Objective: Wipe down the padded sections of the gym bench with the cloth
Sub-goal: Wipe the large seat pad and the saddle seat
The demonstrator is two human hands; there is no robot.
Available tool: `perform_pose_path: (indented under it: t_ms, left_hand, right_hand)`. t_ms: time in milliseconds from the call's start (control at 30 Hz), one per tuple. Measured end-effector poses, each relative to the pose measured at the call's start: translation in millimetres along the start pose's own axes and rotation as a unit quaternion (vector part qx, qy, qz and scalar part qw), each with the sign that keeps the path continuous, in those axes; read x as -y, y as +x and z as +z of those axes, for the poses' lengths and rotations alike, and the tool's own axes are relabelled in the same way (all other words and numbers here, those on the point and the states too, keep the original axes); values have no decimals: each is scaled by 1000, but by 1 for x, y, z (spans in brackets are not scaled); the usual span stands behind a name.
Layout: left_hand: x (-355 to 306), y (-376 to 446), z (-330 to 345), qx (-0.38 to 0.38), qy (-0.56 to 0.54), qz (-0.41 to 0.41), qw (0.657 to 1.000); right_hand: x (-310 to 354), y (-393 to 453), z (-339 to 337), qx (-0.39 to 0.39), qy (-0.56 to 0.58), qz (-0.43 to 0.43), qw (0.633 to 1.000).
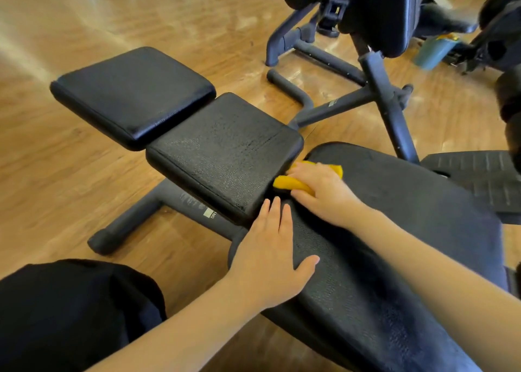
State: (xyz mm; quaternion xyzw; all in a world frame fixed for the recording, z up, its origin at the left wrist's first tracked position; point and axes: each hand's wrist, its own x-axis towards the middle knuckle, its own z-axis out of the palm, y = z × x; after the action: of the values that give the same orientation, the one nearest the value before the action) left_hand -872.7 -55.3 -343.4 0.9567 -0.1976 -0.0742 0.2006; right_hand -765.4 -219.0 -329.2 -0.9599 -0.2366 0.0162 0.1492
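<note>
The gym bench [253, 225] shows 3 black padded sections in a row, running from 10 o'clock toward 4 o'clock. The far pad [132, 95] lies at 10 o'clock, the middle pad [222, 152] near the centre, and the long pad [394, 230] fills the lower right.

The right hand [324, 188] presses the yellow cloth [290, 184] down at the gap between the middle pad and the long pad, just right of centre. Its fingers [303, 171] are bent over the cloth and hold it bunched against the padding.

The left hand [267, 259] rests flat on the long pad at 6 o'clock of the cloth, fingers straight and spread, holding nothing.

A dark-clothed knee [70, 309] sits at 8 o'clock. Another machine [377, 19] stands on the wooden floor [84, 19] at 1 o'clock, with a teal bucket [434, 50] beside it.
</note>
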Motion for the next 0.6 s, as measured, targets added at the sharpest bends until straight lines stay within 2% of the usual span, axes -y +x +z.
perform_pose_path:
  t_ms: [100,200,333,433,600]
  left_hand:
    - [4,7,-3,-5,8,-1,1000]
    - [4,16,-5,-23,33,1,999]
    - [-3,25,-5,0,32,-3,999]
    - [-9,28,-3,16,24,-4,1000]
    - [-9,31,-3,15,26,-21,999]
  right_hand:
    - [0,5,-6,25,25,-32,999]
    - [-24,30,-19,23,37,-19,999]
    - [-60,50,-35,-11,22,81,996]
    - [-79,49,-45,23,39,179,983]
    - [-102,42,-51,21,82,206,975]
